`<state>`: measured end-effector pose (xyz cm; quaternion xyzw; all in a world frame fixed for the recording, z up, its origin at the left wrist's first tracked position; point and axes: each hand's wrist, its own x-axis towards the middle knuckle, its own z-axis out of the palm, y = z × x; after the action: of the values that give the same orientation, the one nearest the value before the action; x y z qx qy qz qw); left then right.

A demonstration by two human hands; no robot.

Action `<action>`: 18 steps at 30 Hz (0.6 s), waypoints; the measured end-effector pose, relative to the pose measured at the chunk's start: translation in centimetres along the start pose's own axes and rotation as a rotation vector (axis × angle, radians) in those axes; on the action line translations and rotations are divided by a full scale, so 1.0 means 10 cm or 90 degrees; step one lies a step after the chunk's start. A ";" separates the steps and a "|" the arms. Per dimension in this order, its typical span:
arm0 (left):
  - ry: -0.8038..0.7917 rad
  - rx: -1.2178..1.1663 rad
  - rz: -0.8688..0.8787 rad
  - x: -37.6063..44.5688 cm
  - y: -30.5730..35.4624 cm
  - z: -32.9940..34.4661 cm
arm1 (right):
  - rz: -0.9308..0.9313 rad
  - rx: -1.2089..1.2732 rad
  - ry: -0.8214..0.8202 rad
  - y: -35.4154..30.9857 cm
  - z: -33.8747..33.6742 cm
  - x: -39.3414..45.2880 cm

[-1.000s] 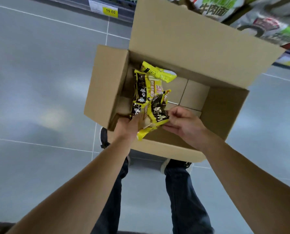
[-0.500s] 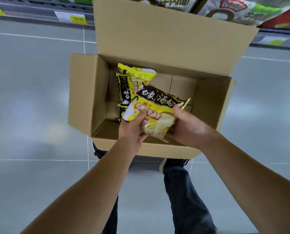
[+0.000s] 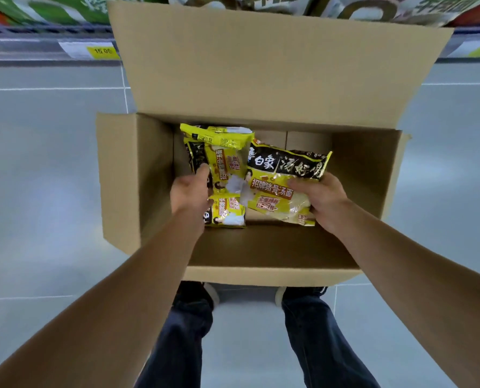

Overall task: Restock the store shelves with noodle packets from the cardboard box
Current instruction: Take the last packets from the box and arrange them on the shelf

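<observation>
An open cardboard box (image 3: 121, 180) stands on the floor in front of my feet. Inside, at its left, lie yellow and black noodle packets (image 3: 222, 161), one leaning on the others. My right hand (image 3: 321, 200) grips one yellow noodle packet (image 3: 280, 189) by its right edge, face up, above the box's middle. My left hand (image 3: 190, 191) is over the left packets, fingers curled against a packet standing in the box (image 3: 227, 175); whether it grips that packet is unclear.
A store shelf (image 3: 45, 49) runs along the top, with a yellow price tag (image 3: 102, 50) and large noodle bags (image 3: 373, 7) above. The box's tall rear flap (image 3: 275, 65) stands up before the shelf. Grey tiled floor (image 3: 37, 177) surrounds the box. My shoes (image 3: 197, 295) touch its near wall.
My right hand now carries the lifted packet alone, shifted right. My left hand let go of it and moved left onto the packets in the box. The view tilted toward the shelf.
</observation>
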<state>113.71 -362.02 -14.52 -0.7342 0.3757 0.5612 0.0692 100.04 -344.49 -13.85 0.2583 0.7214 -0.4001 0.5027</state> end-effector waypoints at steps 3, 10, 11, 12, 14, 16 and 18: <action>0.001 -0.006 0.030 0.31 0.29 0.24 | 0.009 -0.036 0.066 0.04 0.05 0.24; -0.012 -0.097 -0.050 0.49 0.45 0.67 | -0.014 -0.035 0.121 0.15 0.30 0.42; -0.004 -0.120 -0.049 0.49 0.44 0.67 | -0.018 -0.041 0.126 0.16 0.31 0.42; 0.003 -0.133 -0.046 0.49 0.41 0.63 | -0.023 -0.045 0.132 0.16 0.31 0.42; -0.014 -0.145 -0.036 0.45 0.25 0.50 | -0.045 -0.053 0.151 0.17 0.28 0.39; -0.084 -0.155 -0.052 0.39 0.02 0.28 | -0.062 -0.062 0.180 0.19 0.23 0.36; -0.163 -0.140 -0.096 0.30 -0.19 0.05 | -0.065 -0.084 0.210 0.21 0.18 0.31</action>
<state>114.81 -361.84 -17.96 -0.6859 0.2437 0.6813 0.0777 101.43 -344.96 -17.73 0.2498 0.8309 -0.3288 0.3729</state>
